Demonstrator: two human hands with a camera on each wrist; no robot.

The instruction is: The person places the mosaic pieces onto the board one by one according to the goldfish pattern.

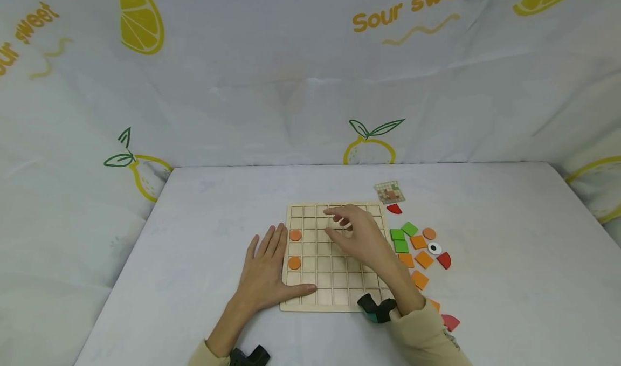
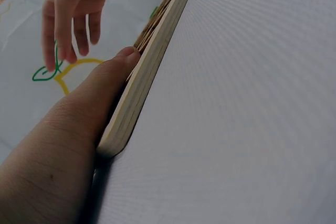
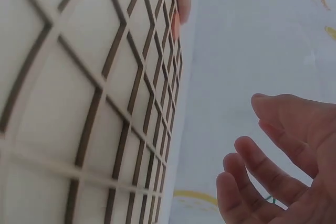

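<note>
A wooden grid board (image 1: 339,280) lies on the table, with two orange discs in cells of its left column, an upper disc (image 1: 295,235) and a lower disc (image 1: 294,263). My left hand (image 1: 264,277) rests at the board's left edge, fingers spread straight and thumb across the lower left corner. In the left wrist view the thumb (image 2: 100,85) touches the board's edge (image 2: 137,87). Above the grid hovers my right hand (image 1: 361,236), thumb and fingers apart. Seen in the right wrist view, its loosely bent fingers (image 3: 268,177) hold nothing.
Right of the board lie several green squares (image 1: 400,246), several orange squares (image 1: 424,259), an orange disc (image 1: 429,233), a white eye piece (image 1: 434,248) and red quarter-round pieces (image 1: 444,260). A small pattern card (image 1: 390,192) lies past the board's far right corner. Lemon-print cloth (image 1: 271,85) hangs behind.
</note>
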